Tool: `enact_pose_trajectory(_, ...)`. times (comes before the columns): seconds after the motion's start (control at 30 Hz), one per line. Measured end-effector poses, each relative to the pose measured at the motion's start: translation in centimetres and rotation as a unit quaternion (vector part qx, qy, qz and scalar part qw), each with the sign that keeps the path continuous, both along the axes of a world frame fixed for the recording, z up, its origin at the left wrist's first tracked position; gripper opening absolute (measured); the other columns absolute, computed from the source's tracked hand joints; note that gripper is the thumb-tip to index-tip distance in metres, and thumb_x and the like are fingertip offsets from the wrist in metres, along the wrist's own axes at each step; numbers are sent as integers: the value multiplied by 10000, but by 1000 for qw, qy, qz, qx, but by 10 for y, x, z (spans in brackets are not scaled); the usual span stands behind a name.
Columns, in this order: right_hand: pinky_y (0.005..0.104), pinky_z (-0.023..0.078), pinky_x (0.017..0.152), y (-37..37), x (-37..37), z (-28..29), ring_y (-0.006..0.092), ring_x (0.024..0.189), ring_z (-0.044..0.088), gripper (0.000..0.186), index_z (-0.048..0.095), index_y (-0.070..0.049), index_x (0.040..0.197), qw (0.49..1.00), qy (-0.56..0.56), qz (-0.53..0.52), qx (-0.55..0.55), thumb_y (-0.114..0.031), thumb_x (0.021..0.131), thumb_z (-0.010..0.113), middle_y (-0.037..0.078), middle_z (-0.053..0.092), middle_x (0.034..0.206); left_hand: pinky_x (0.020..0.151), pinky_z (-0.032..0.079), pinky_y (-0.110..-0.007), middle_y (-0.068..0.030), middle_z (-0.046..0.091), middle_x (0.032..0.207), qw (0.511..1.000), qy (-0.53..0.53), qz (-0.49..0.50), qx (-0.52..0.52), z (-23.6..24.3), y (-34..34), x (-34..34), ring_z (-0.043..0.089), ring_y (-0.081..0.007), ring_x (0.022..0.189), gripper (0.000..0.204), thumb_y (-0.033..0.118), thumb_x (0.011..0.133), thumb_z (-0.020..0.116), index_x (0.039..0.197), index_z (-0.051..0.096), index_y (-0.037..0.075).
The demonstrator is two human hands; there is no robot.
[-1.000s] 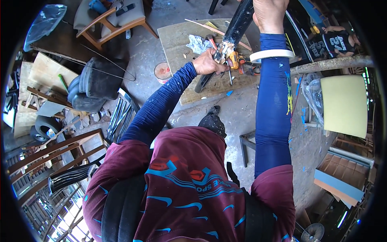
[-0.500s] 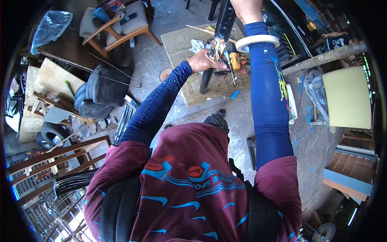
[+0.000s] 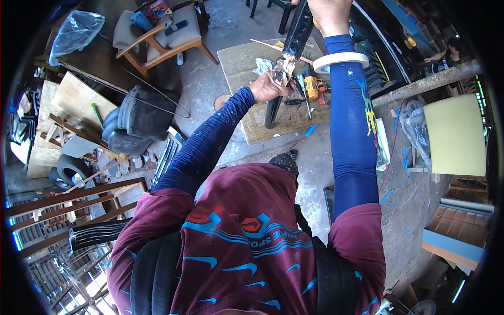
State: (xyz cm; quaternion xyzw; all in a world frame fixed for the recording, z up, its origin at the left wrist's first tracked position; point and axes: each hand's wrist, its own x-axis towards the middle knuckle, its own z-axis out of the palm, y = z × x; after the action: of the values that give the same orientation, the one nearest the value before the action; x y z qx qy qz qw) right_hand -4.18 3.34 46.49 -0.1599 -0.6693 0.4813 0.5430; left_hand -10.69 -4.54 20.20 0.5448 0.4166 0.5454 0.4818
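Black post (image 3: 299, 34) at twelve o'clock shows its splintered joint (image 3: 285, 67) bare, work there seemingly unfinished. Left hand (image 3: 266, 86) grips beside it; right hand (image 3: 331, 17), toward one o'clock, seemingly clasps the upper end.

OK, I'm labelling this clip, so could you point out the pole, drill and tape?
Pole (image 3: 298, 34): head view, on its black upper part.
Drill (image 3: 312, 87): head view, on its yellow body.
Tape (image 3: 342, 56): head view, on the white ring.

Maroon shirt (image 3: 220, 286), person's own: one line of light-blue block capitals (image 3: 283, 240), upside down in view, partly lost in folds; red-and-blue emblem (image 3: 253, 224) beside, blue curved marks (image 3: 240, 268) below. Co-worker's dark top (image 3: 440, 65): maybe pale print, too small to read.
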Motion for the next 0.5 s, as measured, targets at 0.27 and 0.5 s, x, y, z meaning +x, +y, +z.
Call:
enact_pose_trajectory(0.27,278,484,457,5,2,-19,121,506,595,133,594,10,958,995,3,71,70,-79,938,691,43,630,723,696,551,-289,-52,735,931,997,-72,-32,-18,-4,7,2,645,-112,846,254,-99,765,714,1002,705,-7)
enact_pose_trajectory(0.5,280,497,465,6,3,-18,125,512,601,149,578,-12,944,997,-9,50,52,-101,943,698,34,619,703,669,533,-269,-46,739,881,997,69,10,17,-4,10,-1,646,-105,768,200,1,810,691,1006,728,1)
